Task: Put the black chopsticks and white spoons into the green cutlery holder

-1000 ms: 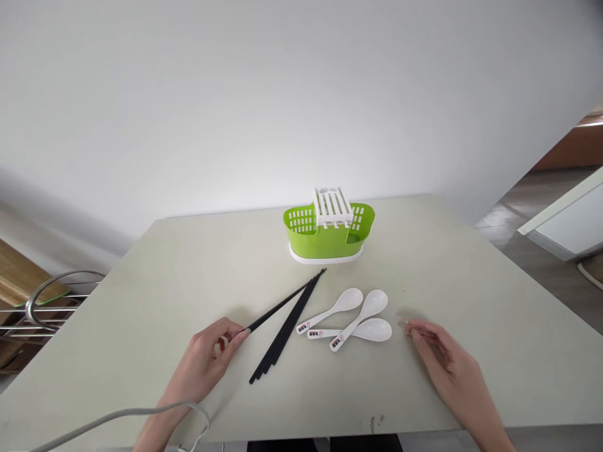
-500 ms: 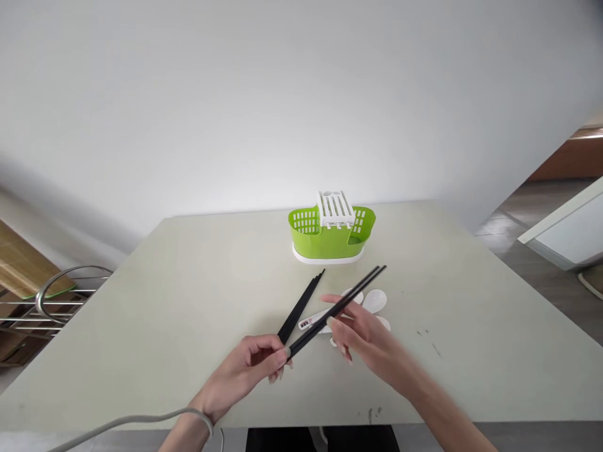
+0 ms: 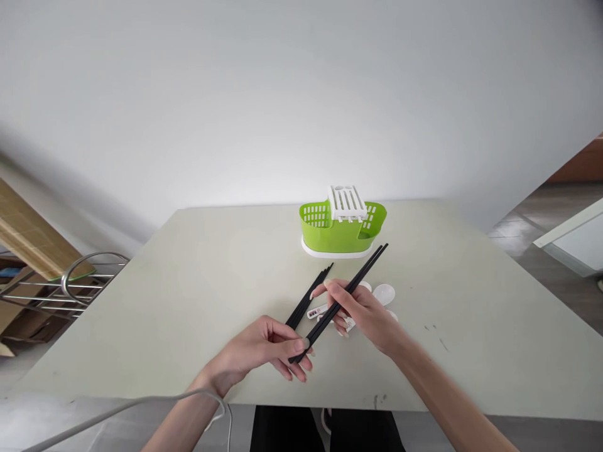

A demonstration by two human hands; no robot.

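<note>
A pair of black chopsticks (image 3: 366, 269) slants up to the right between my two hands. My left hand (image 3: 271, 351) pinches their lower ends between thumb and fingers. Farther up the same pair, my right hand (image 3: 362, 312) closes its thumb and fingers around it. More black chopsticks (image 3: 307, 297) lie bunched on the table just beyond my left hand, their lower ends hidden by it. White spoons (image 3: 384, 294) rest under and behind my right hand, partly covered. One spoon handle (image 3: 315, 312) bears a dark printed mark.
A green slotted basket (image 3: 335, 238) on a white base stands near the wall, with a white slatted rack (image 3: 349, 202) across its top. A grey cable (image 3: 141, 402) runs to my left wrist. Left of the table (image 3: 226, 263) are a metal wire rack (image 3: 70, 289) and a bamboo board (image 3: 42, 232).
My right hand has gone from loosely touching the chopsticks to gripping them. Their lower ends now stick out past my left thumb. The whole view has shifted slightly.
</note>
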